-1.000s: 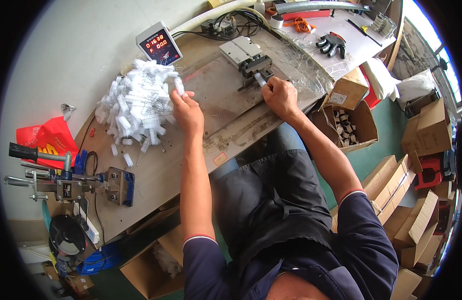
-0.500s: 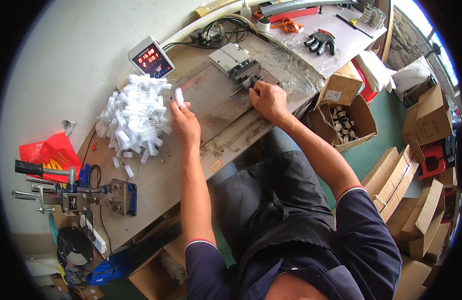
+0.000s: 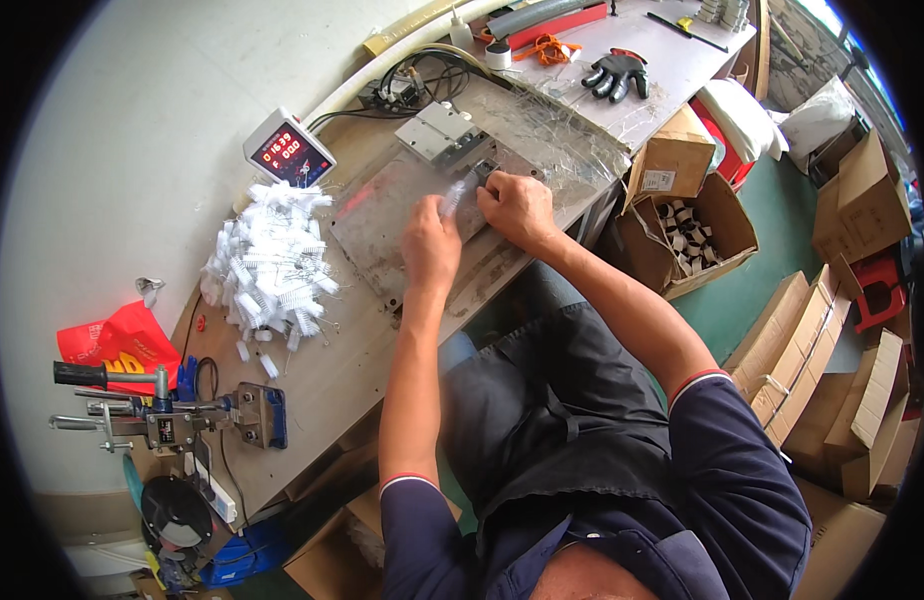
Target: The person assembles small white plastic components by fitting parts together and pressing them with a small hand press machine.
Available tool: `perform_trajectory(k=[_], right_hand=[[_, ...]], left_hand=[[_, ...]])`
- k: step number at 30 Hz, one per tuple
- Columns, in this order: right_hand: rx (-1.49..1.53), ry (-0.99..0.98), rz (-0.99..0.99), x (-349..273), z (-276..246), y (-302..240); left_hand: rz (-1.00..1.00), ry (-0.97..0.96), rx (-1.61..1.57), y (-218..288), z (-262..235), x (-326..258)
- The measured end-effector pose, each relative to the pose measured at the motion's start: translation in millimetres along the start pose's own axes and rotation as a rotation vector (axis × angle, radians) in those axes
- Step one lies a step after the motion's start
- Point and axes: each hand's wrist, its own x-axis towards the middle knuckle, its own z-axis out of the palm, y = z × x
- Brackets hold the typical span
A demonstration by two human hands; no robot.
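Note:
My left hand (image 3: 430, 252) holds a small white part (image 3: 452, 198) over the grey metal plate (image 3: 382, 225) on the workbench, its tip pointing toward the small metal fixture (image 3: 482, 172). Just to its right, my right hand (image 3: 520, 207) rests at the fixture with the fingers curled on it; what they grip is hidden. A heap of similar white parts (image 3: 267, 265) lies on the bench to the left of the plate.
A digital counter box (image 3: 289, 150) stands behind the heap. A clamp tool (image 3: 172, 420) sits at the bench's left end beside a red bag (image 3: 122, 340). An open carton of parts (image 3: 687, 235) and more cartons (image 3: 842, 360) stand on the right. A black glove (image 3: 614, 72) lies far back.
My left hand has left the heap and carried a white part rightward across the plate to the fixture. My right hand has stayed at the fixture.

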Motion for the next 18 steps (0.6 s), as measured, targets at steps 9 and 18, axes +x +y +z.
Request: perform_trajectory(k=[9, 18], right_hand=[[0.018, 0.037, -0.002, 0.3, 0.8, 4.6], [0.158, 0.1, 0.034, -0.4, -1.0, 6.6]], left_hand=[[0.08, -0.072, 0.193, 17.0, 8.6, -2.1], [-0.034, -0.027, 0.058, 5.3, -13.2, -19.1]])
